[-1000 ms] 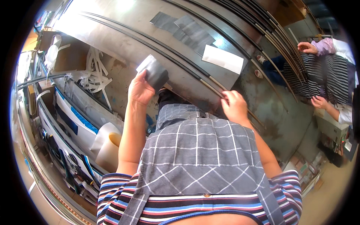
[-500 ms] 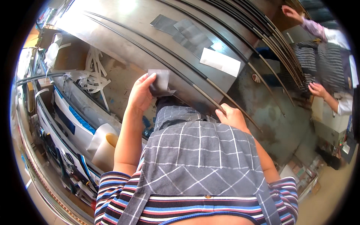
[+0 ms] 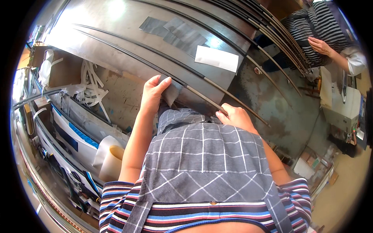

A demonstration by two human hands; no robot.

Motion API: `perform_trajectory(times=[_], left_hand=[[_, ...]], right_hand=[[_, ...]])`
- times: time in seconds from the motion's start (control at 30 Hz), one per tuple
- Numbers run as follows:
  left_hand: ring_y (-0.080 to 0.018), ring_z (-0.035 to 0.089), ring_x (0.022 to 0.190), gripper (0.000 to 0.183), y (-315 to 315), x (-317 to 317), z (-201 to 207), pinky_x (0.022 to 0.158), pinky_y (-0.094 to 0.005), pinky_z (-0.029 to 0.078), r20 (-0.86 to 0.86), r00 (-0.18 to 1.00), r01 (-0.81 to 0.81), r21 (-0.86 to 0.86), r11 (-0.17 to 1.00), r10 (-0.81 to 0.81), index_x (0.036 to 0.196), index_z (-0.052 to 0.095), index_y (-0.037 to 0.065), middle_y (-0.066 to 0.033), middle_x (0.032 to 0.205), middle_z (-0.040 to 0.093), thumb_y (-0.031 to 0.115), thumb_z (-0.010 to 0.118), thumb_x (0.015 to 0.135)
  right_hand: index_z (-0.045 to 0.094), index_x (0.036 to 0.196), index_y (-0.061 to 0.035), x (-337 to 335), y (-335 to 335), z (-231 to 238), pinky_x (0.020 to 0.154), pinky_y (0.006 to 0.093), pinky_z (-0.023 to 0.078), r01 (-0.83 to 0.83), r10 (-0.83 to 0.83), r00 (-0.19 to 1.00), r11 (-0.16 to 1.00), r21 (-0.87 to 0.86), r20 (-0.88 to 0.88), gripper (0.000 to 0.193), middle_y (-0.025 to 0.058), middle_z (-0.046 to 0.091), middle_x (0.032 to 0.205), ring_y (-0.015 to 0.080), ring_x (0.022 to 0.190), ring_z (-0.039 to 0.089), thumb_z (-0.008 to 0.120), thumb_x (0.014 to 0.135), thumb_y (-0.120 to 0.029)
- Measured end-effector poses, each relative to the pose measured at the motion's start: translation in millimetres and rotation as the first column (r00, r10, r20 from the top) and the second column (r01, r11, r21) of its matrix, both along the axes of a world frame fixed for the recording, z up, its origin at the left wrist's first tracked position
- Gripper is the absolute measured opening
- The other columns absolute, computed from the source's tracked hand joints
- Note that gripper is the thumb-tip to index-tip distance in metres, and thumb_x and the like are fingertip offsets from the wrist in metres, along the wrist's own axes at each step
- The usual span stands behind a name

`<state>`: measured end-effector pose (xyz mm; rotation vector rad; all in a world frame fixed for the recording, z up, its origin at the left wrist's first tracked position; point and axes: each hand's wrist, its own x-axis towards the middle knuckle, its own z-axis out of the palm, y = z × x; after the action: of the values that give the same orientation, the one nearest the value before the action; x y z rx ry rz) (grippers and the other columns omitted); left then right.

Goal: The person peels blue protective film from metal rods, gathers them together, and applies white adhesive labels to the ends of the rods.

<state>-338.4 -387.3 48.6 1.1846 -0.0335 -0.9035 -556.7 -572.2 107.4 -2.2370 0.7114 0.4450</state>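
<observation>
My left hand is closed on a small dark grey sheet, pinched between thumb and fingers. The sheet hangs at the near edge of the metal table, right beside a long thin rod. Whether sheet and rod touch, I cannot tell. The rod is black along most of its length, with a bare brownish end. Around that bare end, past the table's edge, my right hand has its fingers closed. A second similar rod lies just behind it.
Overlapping grey sheets and a white paper strip lie farther back on the table. More rods run along the far side. A co-worker's hand shows at upper right. Sheet rolls and white strips are at left.
My left hand has brought the grey sheet in against the near side of the rod, where it was held up apart before. The right hand keeps the rod's end. The co-worker has shifted.
</observation>
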Motion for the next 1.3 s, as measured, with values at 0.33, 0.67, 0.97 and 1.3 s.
perform_trajectory(times=[0.33, 0.67, 0.97, 1.3], left_hand=[[-0.0043, 0.058, 0.07, 0.017, -8, 2, -7, 0.065, -0.0198, 0.047, 0.22, 0.971, 0.047, 0.211, 0.976, -0.095, 0.091, 0.066, 0.003, 0.0012, 0.082, 0.067, 0.019, 0.069, 0.087], [-0.0036, 0.056, 0.069, 0.021, -12, 3, -6, 0.062, -0.0204, 0.045, 0.211, 0.973, 0.043, 0.245, 0.969, -0.097, 0.088, 0.067, 0.001, 0.0013, 0.079, 0.066, 0.021, 0.072, 0.085], [-0.0033, 0.055, 0.067, 0.022, -14, 2, -3, 0.06, -0.0207, 0.045, 0.22, 0.971, 0.032, 0.265, 0.964, -0.093, 0.084, 0.066, 0.001, 0.0022, 0.076, 0.064, 0.022, 0.073, 0.084], [-0.0058, 0.06, 0.069, 0.016, -13, 4, -3, 0.066, -0.0203, 0.048, 0.146, 0.985, 0.06, 0.243, 0.968, -0.098, 0.089, 0.068, 0.003, -0.0007, 0.082, 0.068, 0.018, 0.073, 0.084]], right_hand=[[0.055, 0.086, -0.0057, 2, -4, -1, 0.065, 0.0512, 0.049, -0.025, 0.024, 0.999, 0.999, -0.047, -0.03, 0.029, 0.0237, 0.063, 0.075, 0.0433, 0.075, 0.062, 0.06, 0.086, -0.035], [0.055, 0.088, -0.0053, 3, -4, -1, 0.067, 0.0506, 0.049, -0.015, 0.014, 0.999, 1.0, -0.018, -0.048, 0.03, 0.0241, 0.064, 0.077, 0.043, 0.078, 0.063, 0.059, 0.087, -0.035], [0.055, 0.086, -0.0046, 3, -4, 0, 0.067, 0.0506, 0.049, -0.013, 0.012, 0.999, 1.0, -0.011, -0.044, 0.03, 0.0245, 0.063, 0.077, 0.0432, 0.078, 0.062, 0.059, 0.087, -0.034], [0.055, 0.086, -0.0041, 2, -4, -2, 0.066, 0.0499, 0.049, -0.021, 0.021, 1.0, 1.0, -0.018, -0.019, 0.03, 0.0246, 0.063, 0.076, 0.0428, 0.077, 0.062, 0.06, 0.087, -0.033]])
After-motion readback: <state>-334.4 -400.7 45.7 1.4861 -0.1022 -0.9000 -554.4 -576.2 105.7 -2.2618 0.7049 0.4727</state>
